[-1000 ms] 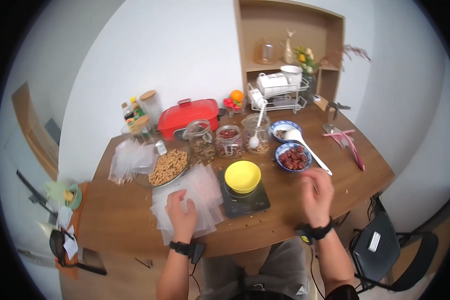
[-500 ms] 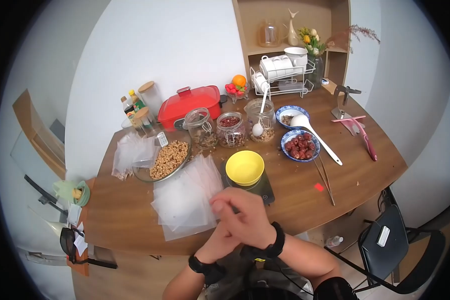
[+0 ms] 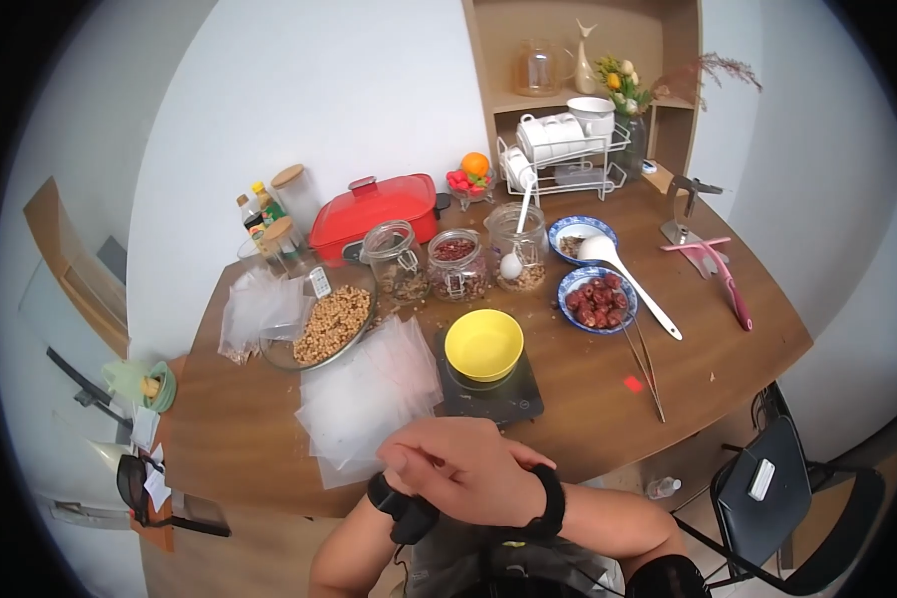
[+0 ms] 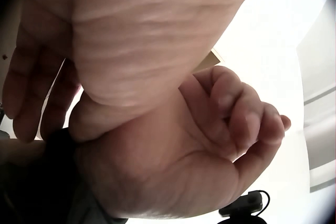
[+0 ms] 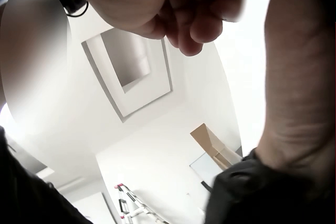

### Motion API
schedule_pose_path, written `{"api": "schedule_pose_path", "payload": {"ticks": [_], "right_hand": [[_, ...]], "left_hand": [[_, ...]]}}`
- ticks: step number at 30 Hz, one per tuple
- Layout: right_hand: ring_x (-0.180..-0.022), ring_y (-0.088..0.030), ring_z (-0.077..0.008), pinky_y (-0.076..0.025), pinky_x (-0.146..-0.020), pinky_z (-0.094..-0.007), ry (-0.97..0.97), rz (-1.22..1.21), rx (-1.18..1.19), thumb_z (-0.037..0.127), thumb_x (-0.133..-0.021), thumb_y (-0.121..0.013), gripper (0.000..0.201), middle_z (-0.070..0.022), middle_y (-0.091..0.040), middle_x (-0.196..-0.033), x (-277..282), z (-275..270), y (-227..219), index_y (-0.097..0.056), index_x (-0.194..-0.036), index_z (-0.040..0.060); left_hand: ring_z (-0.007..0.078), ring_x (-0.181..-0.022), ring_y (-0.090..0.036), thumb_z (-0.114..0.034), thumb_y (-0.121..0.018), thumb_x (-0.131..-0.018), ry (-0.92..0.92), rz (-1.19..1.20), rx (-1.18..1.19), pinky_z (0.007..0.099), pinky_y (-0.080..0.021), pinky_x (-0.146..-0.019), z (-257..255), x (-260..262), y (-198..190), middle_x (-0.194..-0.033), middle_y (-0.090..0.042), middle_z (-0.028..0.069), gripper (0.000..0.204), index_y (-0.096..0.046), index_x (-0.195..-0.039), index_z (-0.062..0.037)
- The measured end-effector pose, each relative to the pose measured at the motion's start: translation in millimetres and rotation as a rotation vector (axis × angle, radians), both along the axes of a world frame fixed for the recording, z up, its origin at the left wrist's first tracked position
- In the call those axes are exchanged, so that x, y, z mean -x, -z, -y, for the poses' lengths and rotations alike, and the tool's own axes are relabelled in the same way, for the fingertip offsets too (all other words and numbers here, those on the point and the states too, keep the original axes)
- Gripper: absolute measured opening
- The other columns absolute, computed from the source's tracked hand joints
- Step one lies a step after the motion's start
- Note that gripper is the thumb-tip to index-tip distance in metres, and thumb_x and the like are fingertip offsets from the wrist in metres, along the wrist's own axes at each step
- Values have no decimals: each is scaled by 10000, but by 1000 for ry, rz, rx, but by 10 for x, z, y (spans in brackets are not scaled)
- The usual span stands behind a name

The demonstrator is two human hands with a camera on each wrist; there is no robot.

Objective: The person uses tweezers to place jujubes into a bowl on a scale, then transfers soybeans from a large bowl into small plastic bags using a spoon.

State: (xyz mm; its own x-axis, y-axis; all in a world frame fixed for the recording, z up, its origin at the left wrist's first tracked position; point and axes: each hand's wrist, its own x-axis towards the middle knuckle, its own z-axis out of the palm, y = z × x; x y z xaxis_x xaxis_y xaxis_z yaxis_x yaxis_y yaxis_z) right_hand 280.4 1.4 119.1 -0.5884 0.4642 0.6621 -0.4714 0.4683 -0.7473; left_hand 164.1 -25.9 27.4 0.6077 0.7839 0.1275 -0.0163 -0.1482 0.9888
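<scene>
- Well, the two hands are crossed at the wrists and touching, the right hand (image 3: 463,473) lying over the left hand (image 3: 533,456).
- The right hand's fingers are loosely curled with nothing held in them, as the left wrist view shows.
- The left hand's fingers hang relaxed past the right wrist, bent only a little and holding nothing that shows.
- Just beyond the crossed hands sits the yellow bowl (image 3: 483,344), upright on the black scale (image 3: 516,402) — neither hand touches it.
- Beyond and to the left of the hands, the clear bags (image 3: 364,409) lie in a spread, overlapping pile; past them is the glass dish (image 3: 357,349) of nuts (image 3: 331,324).
- Farther out from the hands, behind the yellow bowl, stand three glass jars (image 3: 456,269) in a row, the rightmost with a white spoon (image 3: 524,209) in it.
- Out to the right of the hands, the blue-rimmed bowl (image 3: 567,317) holds dark red fruit (image 3: 598,301), and the thin tongs (image 3: 648,374) lie on the table (image 3: 568,409) with one end by its rim.
- Behind that is a second patterned bowl (image 3: 560,224), the head of the white ladle (image 3: 644,294) at its edge — its handle pointing back toward the right.
</scene>
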Motion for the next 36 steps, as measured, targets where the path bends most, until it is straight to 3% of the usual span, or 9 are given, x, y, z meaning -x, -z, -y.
{"api": "schedule_pose_path", "payload": {"ticks": [4,10,14,17,18,20,24,28,36], "right_hand": [[-656,-656,-118,-508,-649,-261,-65,10,125,149,-1097,-659,163,-52,-709,-774,55,2,27,-735,-1060,10],[-660,-668,-117,-509,-626,-281,103,120,367,139,-1061,-714,146,-86,-703,-764,60,-232,91,-748,-1110,6],[-663,-677,-142,-528,-630,-298,502,27,-235,122,-1041,-733,128,-107,-698,-763,189,-442,289,-763,-1080,3],[-616,-622,-62,-496,-581,-242,514,-4,-222,115,-1083,-672,147,-10,-660,-703,256,-478,276,-759,-1064,-2],[-622,-619,-63,-496,-581,-246,459,36,-49,125,-1087,-675,153,-3,-661,-710,249,-470,250,-756,-1064,-3],[-633,-615,-66,-498,-580,-254,344,120,295,143,-1094,-679,167,10,-663,-724,206,-449,159,-750,-1065,-5],[-606,-602,-51,-482,-575,-235,511,3,38,144,-1068,-734,170,-12,-671,-702,320,-574,235,-714,-955,19],[-579,-460,-74,-378,-545,-266,464,15,-12,117,-1069,-722,304,16,-545,-633,501,-723,446,-571,-815,50],[-560,-449,-76,-351,-532,-287,415,301,62,146,-1100,-669,468,11,-523,-613,652,-641,929,-493,-679,45]], "left_hand": [[220,-1215,-660,-137,-656,-1081,23,17,-3,377,-522,-1063,-79,37,-39,-1305,-700,107,364,-618,-1431,-44],[211,-1260,-640,-136,-642,-1090,30,38,-21,373,-505,-1094,-184,180,-47,-1341,-687,107,385,-604,-1463,-45],[205,-1289,-626,-135,-633,-1097,40,56,-26,370,-494,-1115,-278,192,-16,-1364,-679,107,398,-594,-1484,-46],[201,-1312,-616,-134,-625,-1102,18,48,-32,369,-486,-1131,-360,232,-21,-1382,-673,107,409,-587,-1499,-47],[199,-1319,-612,-134,-623,-1103,-3,36,-35,368,-483,-1136,-371,260,-14,-1388,-670,107,412,-585,-1504,-47],[161,-1131,-656,-147,-630,-1103,-101,-73,16,339,-530,-997,-308,425,-89,-1215,-711,65,338,-641,-1421,-31],[73,-819,-620,-185,-653,-1101,-545,-15,160,277,-530,-734,-161,770,-396,-940,-707,-11,223,-723,-1224,-12],[12,-675,-487,-149,-660,-1097,-1113,31,-148,223,-379,-580,-72,1106,-401,-789,-607,-79,158,-744,-1091,-15],[52,-547,-512,-125,-705,-1047,-1372,-176,-253,271,-400,-520,1,1249,-150,-647,-608,4,90,-750,-1049,-47]]}}
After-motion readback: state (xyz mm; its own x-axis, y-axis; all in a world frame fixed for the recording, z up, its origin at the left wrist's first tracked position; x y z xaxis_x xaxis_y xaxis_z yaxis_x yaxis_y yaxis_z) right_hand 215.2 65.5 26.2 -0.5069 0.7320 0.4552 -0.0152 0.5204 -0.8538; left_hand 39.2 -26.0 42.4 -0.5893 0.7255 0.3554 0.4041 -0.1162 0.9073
